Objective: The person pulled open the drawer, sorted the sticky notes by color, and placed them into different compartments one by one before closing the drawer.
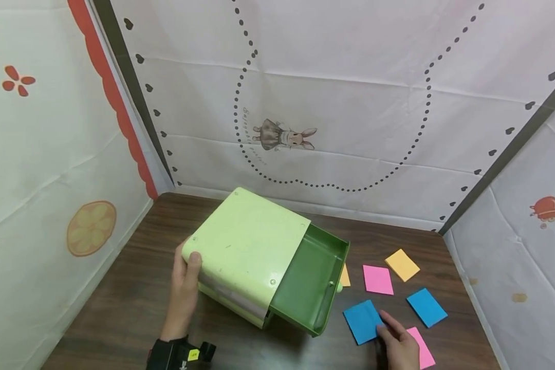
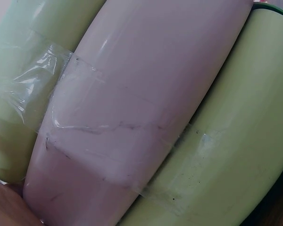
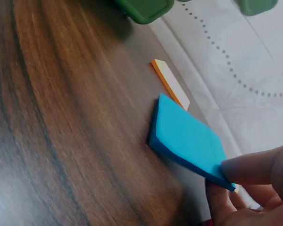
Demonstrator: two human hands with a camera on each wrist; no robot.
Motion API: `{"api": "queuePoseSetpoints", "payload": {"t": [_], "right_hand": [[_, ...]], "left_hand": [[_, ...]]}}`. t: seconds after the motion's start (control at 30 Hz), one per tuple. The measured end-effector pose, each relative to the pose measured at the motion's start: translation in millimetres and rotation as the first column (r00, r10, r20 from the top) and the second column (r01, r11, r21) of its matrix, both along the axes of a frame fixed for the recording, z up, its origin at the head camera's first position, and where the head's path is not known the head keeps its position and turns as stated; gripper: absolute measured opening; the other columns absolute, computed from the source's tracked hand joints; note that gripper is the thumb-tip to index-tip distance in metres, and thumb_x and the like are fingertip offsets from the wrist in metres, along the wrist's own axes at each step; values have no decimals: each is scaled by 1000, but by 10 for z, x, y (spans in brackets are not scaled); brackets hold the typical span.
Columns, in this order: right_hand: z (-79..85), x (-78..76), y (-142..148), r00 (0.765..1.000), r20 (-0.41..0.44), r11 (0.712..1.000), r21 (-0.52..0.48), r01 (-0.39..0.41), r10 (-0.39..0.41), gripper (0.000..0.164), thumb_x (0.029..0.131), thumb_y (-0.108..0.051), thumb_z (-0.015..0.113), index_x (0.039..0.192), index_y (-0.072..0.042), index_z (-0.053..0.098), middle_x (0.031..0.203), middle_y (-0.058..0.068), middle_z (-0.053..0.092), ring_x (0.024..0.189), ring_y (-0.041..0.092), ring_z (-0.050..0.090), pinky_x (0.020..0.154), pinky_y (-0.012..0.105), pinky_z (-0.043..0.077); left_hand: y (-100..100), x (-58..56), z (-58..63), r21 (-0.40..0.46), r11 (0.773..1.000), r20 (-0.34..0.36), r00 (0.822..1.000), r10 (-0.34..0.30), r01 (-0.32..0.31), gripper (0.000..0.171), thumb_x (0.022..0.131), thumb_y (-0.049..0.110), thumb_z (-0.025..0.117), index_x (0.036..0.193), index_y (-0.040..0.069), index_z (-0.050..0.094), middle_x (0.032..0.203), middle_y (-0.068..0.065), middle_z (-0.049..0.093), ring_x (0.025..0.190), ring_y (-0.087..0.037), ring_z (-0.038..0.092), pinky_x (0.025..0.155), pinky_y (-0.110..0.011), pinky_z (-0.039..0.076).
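Note:
A light-green drawer box [image 1: 247,246] stands at an angle on the table, its dark green drawer [image 1: 307,282] pulled out to the right; the visible part of the drawer holds nothing. My left hand [image 1: 183,288] grips the box's left corner, thumb on top, the other fingers partly hidden behind it. In the left wrist view, a pinkish drawer front [image 2: 122,94] with clear tape across it fills the picture. My right hand [image 1: 400,345] pinches a blue sticky-note pad [image 3: 186,136] by one corner, thumb above and fingers below, tilted close over the wood.
Right of the box lie more pads: a pink one [image 1: 378,280], a yellow one [image 1: 402,265], another blue one [image 1: 427,307], and a pink one [image 1: 422,348] beside my right hand. An orange-yellow pad [image 1: 345,276] shows partly behind the drawer. White printed cloth walls [image 1: 351,128] enclose the table.

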State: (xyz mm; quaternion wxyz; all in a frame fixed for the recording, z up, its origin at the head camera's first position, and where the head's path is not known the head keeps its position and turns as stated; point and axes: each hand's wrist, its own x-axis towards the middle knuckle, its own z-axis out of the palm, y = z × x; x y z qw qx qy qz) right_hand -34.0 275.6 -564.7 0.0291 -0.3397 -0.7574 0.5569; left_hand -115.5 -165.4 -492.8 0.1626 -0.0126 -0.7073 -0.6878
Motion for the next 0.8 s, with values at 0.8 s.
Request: {"api": "queuePoseSetpoints", "payload": {"t": [0.8], "right_hand": [[1340,-133,-469,694,-672,952,-298,67,-259,35,96,0,78,128,13,71,111,13,77,100,18,76,87,33,57]], "left_hand": [[13,1,16,-11,1000,54,998,12,-11,51,114,34,44,162,17,37,159,-2,40,146,-16,35,117,-37,28]]}}
